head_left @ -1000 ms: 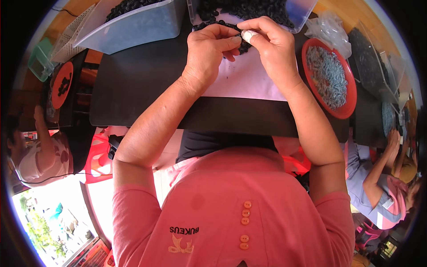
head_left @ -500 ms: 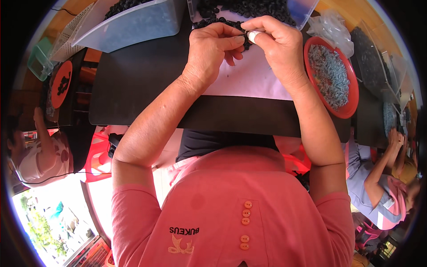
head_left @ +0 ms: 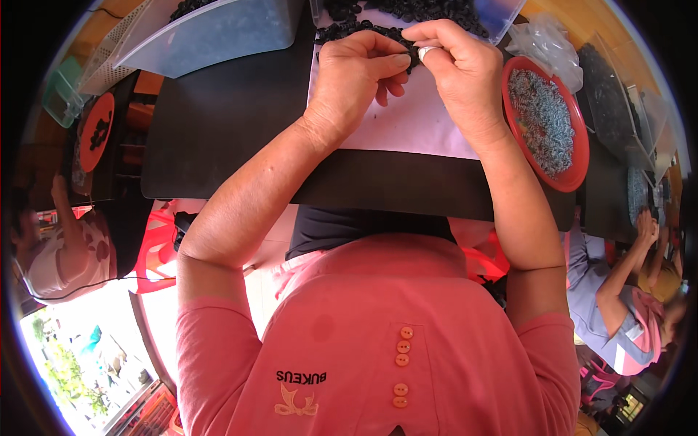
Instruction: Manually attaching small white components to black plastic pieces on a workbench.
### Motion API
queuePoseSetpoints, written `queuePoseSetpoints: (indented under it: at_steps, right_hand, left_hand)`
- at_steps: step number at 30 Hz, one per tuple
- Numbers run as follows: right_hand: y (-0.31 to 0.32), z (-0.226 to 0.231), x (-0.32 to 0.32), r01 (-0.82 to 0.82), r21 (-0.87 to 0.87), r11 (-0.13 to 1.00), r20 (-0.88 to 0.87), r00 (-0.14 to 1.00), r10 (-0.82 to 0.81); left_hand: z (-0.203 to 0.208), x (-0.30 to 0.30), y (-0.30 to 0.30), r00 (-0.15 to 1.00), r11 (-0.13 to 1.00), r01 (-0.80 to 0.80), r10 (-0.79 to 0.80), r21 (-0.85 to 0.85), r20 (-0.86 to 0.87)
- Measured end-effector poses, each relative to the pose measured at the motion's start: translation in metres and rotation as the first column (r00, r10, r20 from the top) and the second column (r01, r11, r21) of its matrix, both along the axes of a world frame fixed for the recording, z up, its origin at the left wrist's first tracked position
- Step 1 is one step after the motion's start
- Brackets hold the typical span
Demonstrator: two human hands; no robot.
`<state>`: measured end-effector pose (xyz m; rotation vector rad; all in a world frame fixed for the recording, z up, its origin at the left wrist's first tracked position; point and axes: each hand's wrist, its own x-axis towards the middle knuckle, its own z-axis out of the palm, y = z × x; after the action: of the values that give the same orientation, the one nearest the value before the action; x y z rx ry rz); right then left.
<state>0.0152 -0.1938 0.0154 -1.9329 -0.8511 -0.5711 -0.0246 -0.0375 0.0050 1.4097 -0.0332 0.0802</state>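
The left hand (head_left: 360,73) is held above the pale sheet (head_left: 422,131), its thumb and forefinger brought close together and its other fingers loosely curled. The right hand (head_left: 469,80) is held above the sheet too, just beside the left, with its thumb and forefinger curved toward the left fingertips; a white wrap (head_left: 427,52) is worn at the end of its thumb. Whether anything small is pinched in either hand cannot be told, as black pieces (head_left: 356,27) are seen right behind the fingertips. These are strewn over the far part of the sheet, and more are heaped by a clear bin (head_left: 507,18) at its far end. The sheet is spread on a black desk (head_left: 218,138). Left of the sheet, a large translucent box (head_left: 218,43) is set, with dark pieces inside. Right of the sheet, a red bowl (head_left: 579,160) is filled with silvery-blue pieces (head_left: 542,120), and a crumpled clear bag (head_left: 549,51) is seen farther back on that side. On the sheet's near side, a pink shirt (head_left: 349,312) with 5 orange buttons (head_left: 402,360) is worn. Well beyond the sheet, 1 seated person (head_left: 54,261) is seen to its left.
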Motion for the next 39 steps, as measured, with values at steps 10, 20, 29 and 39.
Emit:
queuePoseSetpoints:
  at_steps: [10, 20, 29, 39]
  right_hand:
    - [0.007, -0.007, -0.007, 0.091, 0.063, 0.994, 0.021, 0.996, -0.092]
    - [0.017, -0.019, -0.001, 0.071, 0.147, 0.987, 0.422, 0.897, -0.127]
    - [0.024, -0.024, 0.000, 0.089, 0.133, 0.987, 0.511, 0.847, -0.146]
    - [0.016, -0.014, -0.012, 0.130, 0.217, 0.967, 0.158, 0.973, -0.166]
  left_hand:
    - [0.001, -0.002, 0.000, 0.996, 0.998, 0.038, -0.042, -0.049, -0.079]
    - [0.004, -0.007, -0.002, 0.996, 0.998, 0.006, -0.011, -0.063, -0.088]
    - [0.001, -0.009, -0.009, 0.988, 0.989, -0.146, 0.146, 0.003, 0.051]
    - [0.007, -0.009, -0.008, 0.998, 0.999, -0.054, 0.054, 0.006, 0.032]
